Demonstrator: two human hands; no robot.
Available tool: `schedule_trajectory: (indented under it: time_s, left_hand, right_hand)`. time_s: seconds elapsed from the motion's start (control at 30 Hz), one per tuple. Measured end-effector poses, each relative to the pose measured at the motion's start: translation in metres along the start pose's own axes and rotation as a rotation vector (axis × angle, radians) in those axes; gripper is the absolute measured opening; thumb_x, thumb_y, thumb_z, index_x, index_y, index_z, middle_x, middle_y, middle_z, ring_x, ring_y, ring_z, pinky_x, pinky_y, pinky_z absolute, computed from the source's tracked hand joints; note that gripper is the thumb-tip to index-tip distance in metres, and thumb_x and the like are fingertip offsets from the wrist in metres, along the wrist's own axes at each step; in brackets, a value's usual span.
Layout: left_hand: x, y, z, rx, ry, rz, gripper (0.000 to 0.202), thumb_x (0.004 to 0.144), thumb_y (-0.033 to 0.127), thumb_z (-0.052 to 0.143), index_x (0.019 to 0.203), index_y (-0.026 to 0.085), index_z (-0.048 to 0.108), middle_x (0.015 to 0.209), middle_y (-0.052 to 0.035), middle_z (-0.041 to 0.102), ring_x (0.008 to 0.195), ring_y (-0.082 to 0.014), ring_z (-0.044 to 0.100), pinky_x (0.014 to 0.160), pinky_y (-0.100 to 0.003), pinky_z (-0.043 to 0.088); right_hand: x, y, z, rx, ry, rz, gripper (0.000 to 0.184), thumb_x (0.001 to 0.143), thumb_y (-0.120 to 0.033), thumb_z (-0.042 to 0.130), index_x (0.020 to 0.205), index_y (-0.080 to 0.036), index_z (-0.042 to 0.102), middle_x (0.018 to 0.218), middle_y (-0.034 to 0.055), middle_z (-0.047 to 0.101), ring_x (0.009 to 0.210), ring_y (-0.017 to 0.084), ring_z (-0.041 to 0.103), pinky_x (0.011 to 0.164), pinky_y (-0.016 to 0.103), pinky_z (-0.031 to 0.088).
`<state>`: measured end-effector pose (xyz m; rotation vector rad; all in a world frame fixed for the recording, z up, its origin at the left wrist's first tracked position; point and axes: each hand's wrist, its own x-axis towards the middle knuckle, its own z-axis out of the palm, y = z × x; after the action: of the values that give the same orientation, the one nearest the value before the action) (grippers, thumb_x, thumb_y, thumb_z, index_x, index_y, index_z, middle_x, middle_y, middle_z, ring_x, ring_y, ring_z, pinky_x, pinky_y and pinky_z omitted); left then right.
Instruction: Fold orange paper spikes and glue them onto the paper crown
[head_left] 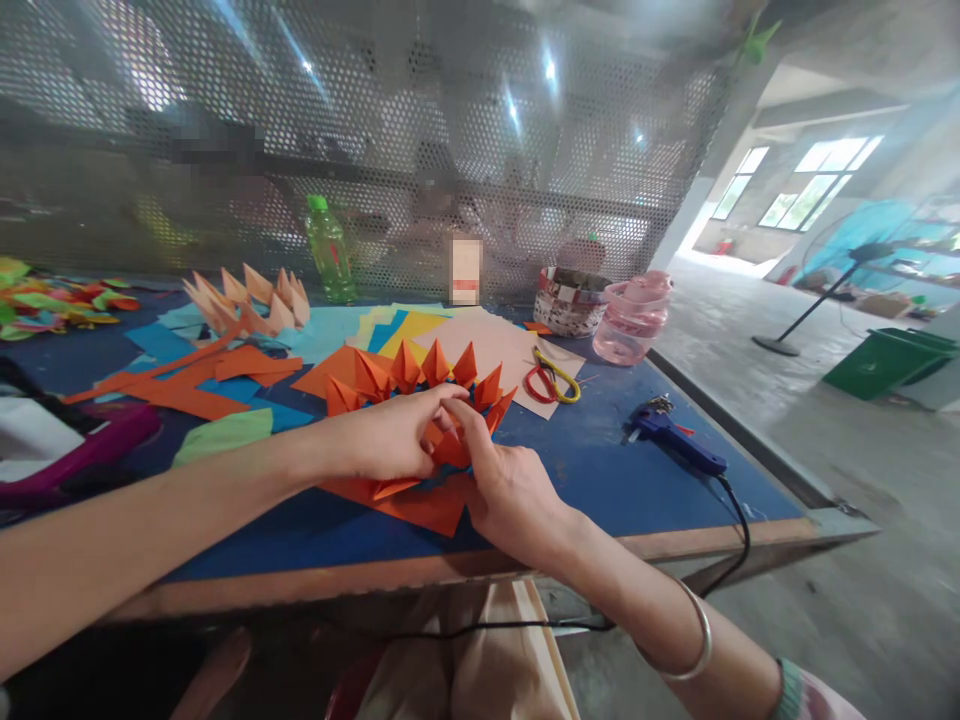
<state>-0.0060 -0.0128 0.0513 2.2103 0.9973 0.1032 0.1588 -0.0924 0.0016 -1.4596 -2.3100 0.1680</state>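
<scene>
An orange folded-paper ring (406, 370) with pointed tips stands on the blue table in front of me. My left hand (394, 432) reaches across its near side, fingers bent and closed at the paper. From the right, my right hand (514, 490) meets it, thumb and fingers pinched at the same near part of the ring. The fingertips overlap, so exactly what lies between them is partly hidden. Orange paper sheets (442, 508) lie under the ring. Red-and-yellow-handled scissors (551, 382) rest beyond it on a pale pink sheet (495, 345).
A blue glue gun (686, 440) lies at right, its cord hanging over the table edge. Behind stand a peach paper ring (251, 305), a green bottle (330, 255), a woven basket (570, 305) and a pink plastic jar (628, 325). A perforated metal screen (390, 120) borders the back.
</scene>
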Motion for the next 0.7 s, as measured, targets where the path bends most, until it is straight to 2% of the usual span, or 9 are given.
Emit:
schedule_trajectory:
  time_s: [0.1, 0.23, 0.3, 0.33, 0.4, 0.47, 0.53, 0.6, 0.7]
  left_hand:
    - [-0.003, 0.003, -0.006, -0.029, -0.077, -0.047, 0.083, 0.066, 0.018, 0.062, 0.143, 0.02, 0.03, 0.077, 0.0005, 0.066, 0.07, -0.0205, 0.065, 0.054, -0.025, 0.046]
    - [-0.008, 0.014, -0.027, -0.123, -0.146, -0.038, 0.079, 0.07, 0.026, 0.065, 0.142, 0.025, 0.033, 0.104, -0.0046, 0.07, 0.086, -0.0208, 0.068, 0.066, -0.025, 0.049]
    - [-0.013, 0.022, -0.041, -0.129, -0.115, -0.005, 0.067, 0.072, 0.032, 0.066, 0.136, 0.027, 0.044, 0.119, -0.0055, 0.065, 0.093, -0.0203, 0.067, 0.069, -0.024, 0.049]
    - [-0.015, 0.026, -0.048, -0.106, -0.074, 0.007, 0.059, 0.074, 0.035, 0.065, 0.13, 0.028, 0.05, 0.12, -0.0042, 0.064, 0.094, -0.0199, 0.067, 0.07, -0.024, 0.048]
    - [-0.021, 0.031, -0.062, -0.04, 0.055, 0.015, 0.048, 0.075, 0.039, 0.064, 0.121, 0.028, 0.06, 0.116, -0.0011, 0.067, 0.094, -0.0196, 0.066, 0.076, -0.024, 0.046]
    - [-0.027, 0.034, -0.071, 0.024, 0.191, -0.02, 0.044, 0.076, 0.041, 0.063, 0.117, 0.025, 0.063, 0.11, -0.0001, 0.068, 0.097, -0.021, 0.064, 0.08, -0.026, 0.045]
    - [-0.031, 0.035, -0.076, 0.066, 0.308, -0.093, 0.044, 0.076, 0.041, 0.062, 0.115, 0.022, 0.064, 0.106, -0.0007, 0.069, 0.099, -0.0227, 0.063, 0.081, -0.027, 0.044]
    - [-0.034, 0.035, -0.077, 0.083, 0.381, -0.169, 0.044, 0.076, 0.04, 0.061, 0.114, 0.019, 0.063, 0.102, -0.0022, 0.07, 0.098, -0.0232, 0.062, 0.08, -0.027, 0.045]
    - [-0.035, 0.031, -0.076, 0.061, 0.41, -0.224, 0.044, 0.076, 0.041, 0.06, 0.113, 0.016, 0.062, 0.103, -0.0054, 0.07, 0.096, -0.0227, 0.062, 0.078, -0.027, 0.047]
  right_hand:
    - [-0.004, -0.003, -0.002, 0.015, 0.023, -0.02, 0.084, 0.077, -0.007, 0.05, 0.148, -0.019, 0.007, 0.112, 0.013, 0.068, 0.082, 0.026, 0.07, 0.061, 0.032, 0.051]
    - [-0.014, -0.01, -0.014, 0.114, 0.142, -0.051, 0.072, 0.085, -0.015, 0.053, 0.147, -0.022, 0.017, 0.134, 0.0127, 0.054, 0.088, 0.021, 0.067, 0.066, 0.03, 0.053]
    - [-0.019, -0.01, -0.023, 0.154, 0.274, -0.05, 0.058, 0.089, -0.02, 0.053, 0.142, -0.024, 0.029, 0.134, 0.0104, 0.053, 0.086, 0.017, 0.065, 0.067, 0.027, 0.053]
    - [-0.02, -0.008, -0.028, 0.159, 0.357, -0.035, 0.052, 0.09, -0.021, 0.053, 0.138, -0.025, 0.034, 0.133, 0.0099, 0.053, 0.086, 0.016, 0.063, 0.066, 0.026, 0.052]
    - [-0.02, 0.003, -0.037, 0.15, 0.512, 0.03, 0.042, 0.091, -0.021, 0.05, 0.132, -0.024, 0.042, 0.128, 0.0097, 0.055, 0.088, 0.016, 0.062, 0.065, 0.026, 0.051]
    - [-0.017, 0.019, -0.044, 0.158, 0.565, 0.122, 0.034, 0.091, -0.021, 0.05, 0.125, -0.021, 0.048, 0.119, 0.0095, 0.059, 0.085, 0.017, 0.06, 0.066, 0.028, 0.05]
    - [-0.01, 0.038, -0.047, 0.208, 0.475, 0.213, 0.027, 0.091, -0.025, 0.05, 0.117, -0.019, 0.053, 0.109, 0.0083, 0.063, 0.083, 0.017, 0.06, 0.067, 0.03, 0.05]
    - [-0.004, 0.055, -0.045, 0.304, 0.284, 0.252, 0.026, 0.09, -0.03, 0.052, 0.112, -0.017, 0.056, 0.102, 0.0076, 0.065, 0.08, 0.016, 0.06, 0.068, 0.03, 0.05]
    - [0.004, 0.071, -0.037, 0.601, -0.06, 0.334, 0.039, 0.085, -0.034, 0.06, 0.119, -0.015, 0.054, 0.104, 0.0089, 0.065, 0.077, 0.014, 0.061, 0.057, 0.024, 0.049]
